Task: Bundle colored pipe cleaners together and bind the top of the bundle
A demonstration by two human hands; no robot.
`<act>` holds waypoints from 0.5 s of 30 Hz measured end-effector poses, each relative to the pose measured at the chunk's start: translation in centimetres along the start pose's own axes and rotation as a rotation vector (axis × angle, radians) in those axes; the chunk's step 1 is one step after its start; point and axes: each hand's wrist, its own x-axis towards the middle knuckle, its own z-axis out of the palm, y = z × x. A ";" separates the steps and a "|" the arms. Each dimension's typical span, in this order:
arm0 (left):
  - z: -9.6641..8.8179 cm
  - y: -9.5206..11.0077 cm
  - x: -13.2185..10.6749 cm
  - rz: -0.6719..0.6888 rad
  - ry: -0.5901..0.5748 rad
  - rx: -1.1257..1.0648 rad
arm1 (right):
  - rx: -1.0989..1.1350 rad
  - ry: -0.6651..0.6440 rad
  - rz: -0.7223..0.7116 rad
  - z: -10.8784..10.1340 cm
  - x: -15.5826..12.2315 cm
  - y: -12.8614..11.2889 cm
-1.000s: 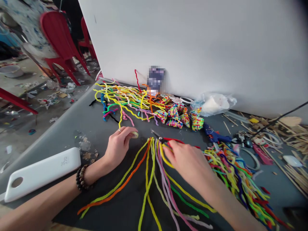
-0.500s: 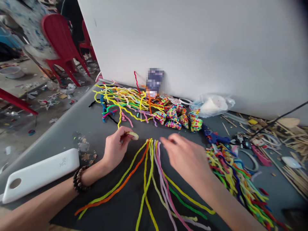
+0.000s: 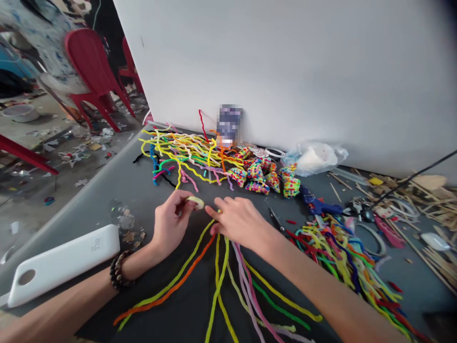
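My left hand [image 3: 171, 221] is closed around a small pale-yellow roll of tape [image 3: 195, 202], above the dark tabletop. My right hand [image 3: 237, 221] lies palm down over the upper ends of the fanned yarn strands [image 3: 217, 290], hiding those ends. Its fingers are partly stretched out and apart, with one fingertip close to the tape roll. I cannot see whether a strip of tape runs between the hands. Yellow, orange, lilac, pink and green strands spread from under the right hand towards me.
Behind lie a loose yarn pile [image 3: 178, 147] and several multicoloured woven pieces [image 3: 255, 171]. To the right are a blue glue gun [image 3: 317, 202], scissors [image 3: 275, 219] and a yarn bundle [image 3: 350, 267]. A white power bank [image 3: 67, 267] lies left; a person sits by a red chair [image 3: 87, 62].
My right hand has moved left and down onto the tops of the strands, nearer the tape roll, uncovering the scissors. My left hand still holds the tape in nearly the same place.
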 end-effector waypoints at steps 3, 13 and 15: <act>-0.1 0.0 -0.2 -0.003 0.013 -0.068 | 0.156 0.107 0.158 -1.6 -3.1 1.6; 0.3 1.3 -2.6 0.259 -0.093 -0.223 | 1.581 0.392 0.581 0.4 -5.3 -5.8; 0.3 1.5 -2.9 0.343 -0.117 -0.232 | 1.716 0.482 0.597 1.2 -5.2 -6.6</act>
